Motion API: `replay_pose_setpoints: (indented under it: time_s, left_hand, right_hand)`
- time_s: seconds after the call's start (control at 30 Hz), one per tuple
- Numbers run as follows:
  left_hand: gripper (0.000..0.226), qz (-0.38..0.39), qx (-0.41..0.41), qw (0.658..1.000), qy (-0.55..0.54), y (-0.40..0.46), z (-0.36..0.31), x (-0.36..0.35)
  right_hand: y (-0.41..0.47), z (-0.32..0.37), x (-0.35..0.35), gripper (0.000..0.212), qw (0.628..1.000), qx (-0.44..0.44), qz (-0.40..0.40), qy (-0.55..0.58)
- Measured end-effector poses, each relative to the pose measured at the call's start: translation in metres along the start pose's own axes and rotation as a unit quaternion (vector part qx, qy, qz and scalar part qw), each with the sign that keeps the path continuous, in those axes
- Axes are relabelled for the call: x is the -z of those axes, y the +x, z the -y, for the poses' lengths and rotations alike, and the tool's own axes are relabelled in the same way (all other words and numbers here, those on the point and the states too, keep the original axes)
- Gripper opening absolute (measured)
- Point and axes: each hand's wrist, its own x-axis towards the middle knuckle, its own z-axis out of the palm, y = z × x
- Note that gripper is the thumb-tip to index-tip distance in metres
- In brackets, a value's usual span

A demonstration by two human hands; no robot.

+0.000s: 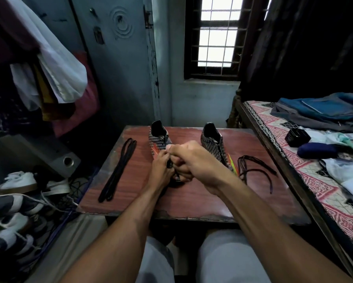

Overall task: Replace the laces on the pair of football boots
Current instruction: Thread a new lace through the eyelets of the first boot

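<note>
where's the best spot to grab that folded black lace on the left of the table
Pinch the folded black lace at its looped far end near the left boot, coming down from above. It lies flat and doubled on the table, so taking the bend lifts both strands together, clear of the left hand.

Two football boots upright on the surface [192,201], heels away from me. Left boot [160,137]: black-white woven pattern, orange forefoot, toe under my hands. Right boot [213,142]: same pattern, green-yellow near toe, eyelets look unlaced. Folded black lace [118,170] lies straight, left of the left boot. Loose dark lace [253,170] tangled just right of the right boot.
</note>
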Motion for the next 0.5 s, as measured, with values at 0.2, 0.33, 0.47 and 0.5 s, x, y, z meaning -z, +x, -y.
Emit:
replay_pose_setpoints:
  time_s: [0.2,0.33,0.47,0.5]
  left_hand:
    - [0.028,-0.022,0.011,0.998,-0.061,0.007,-0.004,0.005]
    - [0.016,-0.093,-0.042,0.994,-0.050,0.006,0.004,0.004]
    - [0.008,-0.143,-0.004,0.987,-0.071,0.006,0.005,0.007]
    - [0.010,-0.139,0.014,0.986,-0.086,0.004,0.003,0.008]
  right_hand:
    - [0.022,0.019,0.033,0.057,0.960,0.097,-0.066,-0.255]
    - [0.043,0.036,0.057,0.060,0.799,0.139,-0.174,-0.558]
    - [0.072,0.033,0.069,0.051,0.738,0.189,-0.191,-0.619]
    - [0.080,0.030,0.071,0.048,0.732,0.203,-0.185,-0.623]
